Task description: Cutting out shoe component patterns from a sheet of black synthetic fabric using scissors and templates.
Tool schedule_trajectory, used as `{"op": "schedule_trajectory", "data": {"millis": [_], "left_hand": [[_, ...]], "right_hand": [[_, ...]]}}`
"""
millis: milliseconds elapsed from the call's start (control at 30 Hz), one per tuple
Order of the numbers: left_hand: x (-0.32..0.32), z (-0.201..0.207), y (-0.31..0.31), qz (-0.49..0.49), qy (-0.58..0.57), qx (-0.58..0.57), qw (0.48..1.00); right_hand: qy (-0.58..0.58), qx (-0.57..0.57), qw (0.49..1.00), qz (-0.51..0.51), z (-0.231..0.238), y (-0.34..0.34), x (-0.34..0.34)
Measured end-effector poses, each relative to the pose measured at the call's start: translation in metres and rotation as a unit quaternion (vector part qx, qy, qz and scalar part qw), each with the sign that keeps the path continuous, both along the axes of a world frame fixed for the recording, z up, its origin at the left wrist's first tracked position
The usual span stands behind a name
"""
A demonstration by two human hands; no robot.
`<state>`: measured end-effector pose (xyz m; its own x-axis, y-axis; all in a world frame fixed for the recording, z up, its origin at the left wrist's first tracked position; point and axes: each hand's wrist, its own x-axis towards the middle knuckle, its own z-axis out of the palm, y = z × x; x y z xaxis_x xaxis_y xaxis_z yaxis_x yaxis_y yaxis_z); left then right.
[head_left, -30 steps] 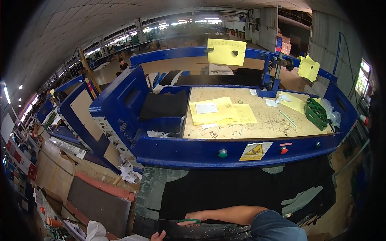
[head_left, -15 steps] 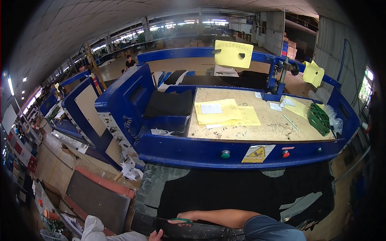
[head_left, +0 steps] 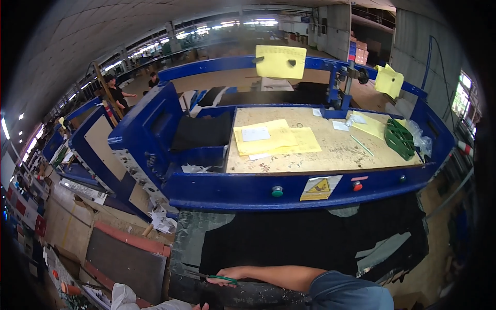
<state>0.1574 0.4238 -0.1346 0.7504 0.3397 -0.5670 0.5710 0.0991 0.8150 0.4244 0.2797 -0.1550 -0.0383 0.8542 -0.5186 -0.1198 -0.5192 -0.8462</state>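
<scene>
Our right hand (head_left: 230,273) clasps green-handled scissors (head_left: 227,281), apart from our left hand (head_left: 198,307), its grip unclear. At one o'clock, flat black fabric (head_left: 294,237) shows gaps, seemingly mostly uncut.

A factory handling cloth: the blue machine (head_left: 232,195) has a green button (head_left: 277,191) and warning sign (head_left: 321,188); black cloth (head_left: 294,237) lies before it, cartons (head_left: 361,53) and strip lights (head_left: 261,22) beyond it.

L hand (head_left: 199,307) mostly cut off @ btm edge; green-handled tool (head_left: 230,281), twd tabletop (head_left: 192,233) near-L corner: tip unclear vs blk fabric (head_left: 289,237).
</scene>
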Motion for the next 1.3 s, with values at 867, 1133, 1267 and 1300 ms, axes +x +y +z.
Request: {"op": "schedule_trajectory", "data": {"millis": [867,1133,1267,1300], "left_hand": [[-0.054,-0.155,-0.105,-0.560,0.054,0.205,0.801],[-0.035,-0.049,-0.282,-0.425,0.110,0.066,0.896],[-0.001,-0.036,-0.381,-0.286,-0.122,0.229,0.923],[0.007,-0.043,-0.405,-0.278,-0.159,0.309,0.896]], "right_hand": [[-0.239,-0.326,0.743,-0.533,0.057,-0.492,-0.220],[-0.322,-0.233,0.865,-0.306,0.049,-0.625,-0.166],[-0.284,-0.212,0.910,-0.217,0.040,-0.691,-0.124],[-0.293,-0.199,0.916,-0.190,0.036,-0.708,-0.113]]}}
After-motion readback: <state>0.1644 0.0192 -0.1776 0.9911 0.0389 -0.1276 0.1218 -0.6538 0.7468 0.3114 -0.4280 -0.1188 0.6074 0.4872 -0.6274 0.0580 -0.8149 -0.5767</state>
